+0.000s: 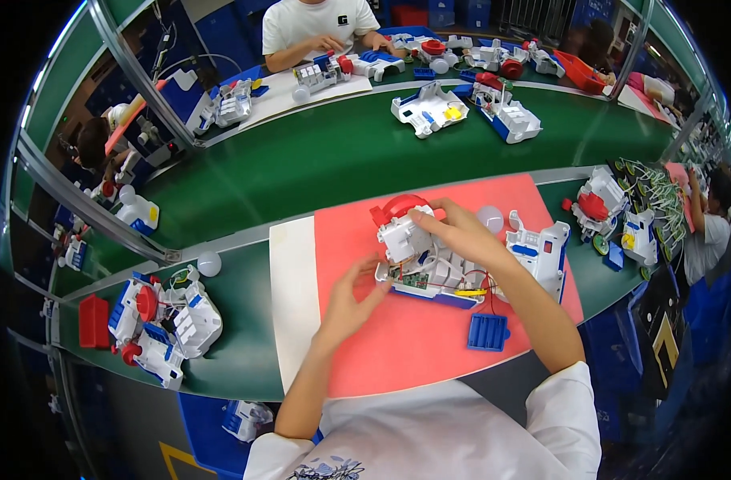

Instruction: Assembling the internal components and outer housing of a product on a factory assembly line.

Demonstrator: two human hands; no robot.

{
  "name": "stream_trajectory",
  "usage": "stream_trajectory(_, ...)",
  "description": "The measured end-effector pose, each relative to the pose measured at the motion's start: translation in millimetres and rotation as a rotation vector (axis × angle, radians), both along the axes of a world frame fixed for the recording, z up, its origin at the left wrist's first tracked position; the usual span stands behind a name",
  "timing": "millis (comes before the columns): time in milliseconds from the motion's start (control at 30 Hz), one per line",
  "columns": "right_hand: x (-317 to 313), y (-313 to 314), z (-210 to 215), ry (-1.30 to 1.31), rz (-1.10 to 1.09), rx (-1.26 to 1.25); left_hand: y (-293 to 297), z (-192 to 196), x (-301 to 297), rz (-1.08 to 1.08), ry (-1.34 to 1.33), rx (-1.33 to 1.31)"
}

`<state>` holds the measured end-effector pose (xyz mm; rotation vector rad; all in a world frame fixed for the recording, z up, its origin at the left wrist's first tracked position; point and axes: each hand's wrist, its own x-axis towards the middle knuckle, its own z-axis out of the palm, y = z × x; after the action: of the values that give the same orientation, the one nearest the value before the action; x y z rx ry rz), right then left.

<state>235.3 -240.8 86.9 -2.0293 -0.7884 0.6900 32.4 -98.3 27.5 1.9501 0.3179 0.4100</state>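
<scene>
On the pink mat (429,344) in the middle of the green table (317,160) lies a white and blue toy (429,268), opened so its wires and circuit board show. The right hand (461,232) rests on its top with fingers closed around the white housing (just beside the red wheel (397,206)). The left hand (351,300) is open, fingertips touching the toy's near-left edge. A blue battery cover (487,331) lies nearby on the mat, and a white shell (541,252) stands to the right.

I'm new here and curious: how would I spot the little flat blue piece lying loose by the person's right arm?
Find the pink mat on the green table. Near its front right edge, below the opened white toy under both hands, lies a small blue ribbed panel. It alone is flat, all blue and untouched.
</scene>
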Motion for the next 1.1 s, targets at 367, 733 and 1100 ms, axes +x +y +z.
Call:
stream_trajectory(367,39.8,9.6,-5.2,0.321,0.562,0.213,23.5,12.4,27.9,-0.189,-0.177,-0.466)
stream_trajectory(733,-13.9,-8.8,9.1,-0.325,0.314,0.088,7.8,29.1,46.5,-0.118,-0.107,-0.421)
stream_trajectory(1100,-13.6,-29.2,-22.3,-0.071,0.029,0.328,-98.5,3.4,27.1,0.262,-0.083,-0.215)
